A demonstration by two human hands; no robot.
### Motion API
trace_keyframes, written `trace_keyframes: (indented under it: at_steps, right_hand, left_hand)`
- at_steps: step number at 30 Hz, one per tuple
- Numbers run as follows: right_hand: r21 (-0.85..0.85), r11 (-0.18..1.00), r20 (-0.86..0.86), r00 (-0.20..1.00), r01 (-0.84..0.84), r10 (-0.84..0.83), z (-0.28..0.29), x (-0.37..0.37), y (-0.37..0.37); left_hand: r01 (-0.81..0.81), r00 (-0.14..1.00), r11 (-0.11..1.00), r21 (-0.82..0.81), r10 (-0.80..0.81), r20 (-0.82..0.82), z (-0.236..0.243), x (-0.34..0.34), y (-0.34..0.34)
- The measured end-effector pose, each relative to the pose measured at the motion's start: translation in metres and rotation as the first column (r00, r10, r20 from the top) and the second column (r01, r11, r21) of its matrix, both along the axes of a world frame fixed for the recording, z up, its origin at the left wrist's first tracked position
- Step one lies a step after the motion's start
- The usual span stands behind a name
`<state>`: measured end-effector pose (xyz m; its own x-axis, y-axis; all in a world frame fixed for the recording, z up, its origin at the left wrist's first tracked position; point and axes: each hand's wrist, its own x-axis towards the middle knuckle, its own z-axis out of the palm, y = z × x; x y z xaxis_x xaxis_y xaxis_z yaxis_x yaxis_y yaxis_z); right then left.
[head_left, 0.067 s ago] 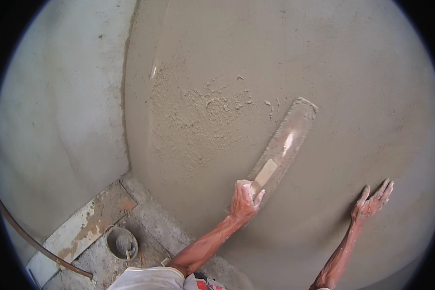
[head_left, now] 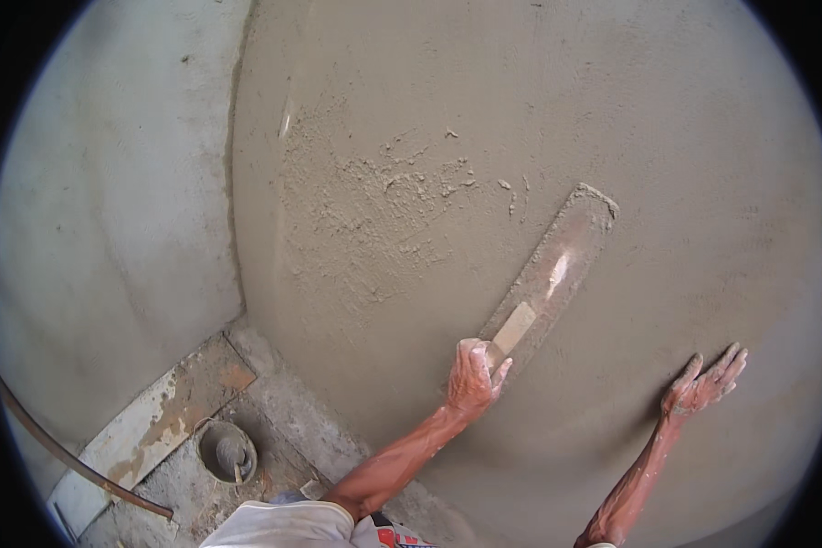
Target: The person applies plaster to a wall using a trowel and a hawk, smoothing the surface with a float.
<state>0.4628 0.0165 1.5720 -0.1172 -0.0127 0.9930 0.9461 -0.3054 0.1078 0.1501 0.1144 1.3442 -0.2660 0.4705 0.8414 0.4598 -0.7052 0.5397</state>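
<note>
My left hand (head_left: 472, 376) is closed round the pale handle of a long plastering float (head_left: 562, 260). The float's flat blade lies tilted against the wet plaster wall (head_left: 667, 164), its far end up and to the right. Wet mortar clings along its edges and far end. Over to the right, my right hand (head_left: 700, 385) rests on the plaster with fingers stretched out, holding nothing. Both hands are smeared with mortar. Left of the float is a rough patch of lumpy mortar (head_left: 388, 201) on the otherwise smoother plaster.
At the lower left a bucket (head_left: 227, 451) with mortar and a handled tool in it stands on the ground. Beside it lies a mortar-stained board (head_left: 160, 416), with a brown hose or bar (head_left: 73, 461) crossing it. A paler wall (head_left: 110, 201) meets the plastered one at left.
My left hand and the float have slid a little to the right across the plaster. My right hand stays nearly in the same place.
</note>
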Motion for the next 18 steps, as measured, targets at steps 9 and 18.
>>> trace_keyframes:
  at_steps: [9, 18]
  right_hand:
    - [-0.011, 0.999, 0.144, 0.989, -0.043, 0.044, -0.005, 0.028, 0.032]
    - [0.067, 0.997, 0.178, 0.983, 0.028, -0.040, -0.001, 0.025, 0.063]
  left_hand:
    - [-0.169, 0.967, 0.952, -0.254, 0.211, 0.146, 0.047, -0.036, 0.091]
    - [-0.154, 0.887, 0.879, -0.451, 0.324, 0.329, 0.203, -0.255, 0.226]
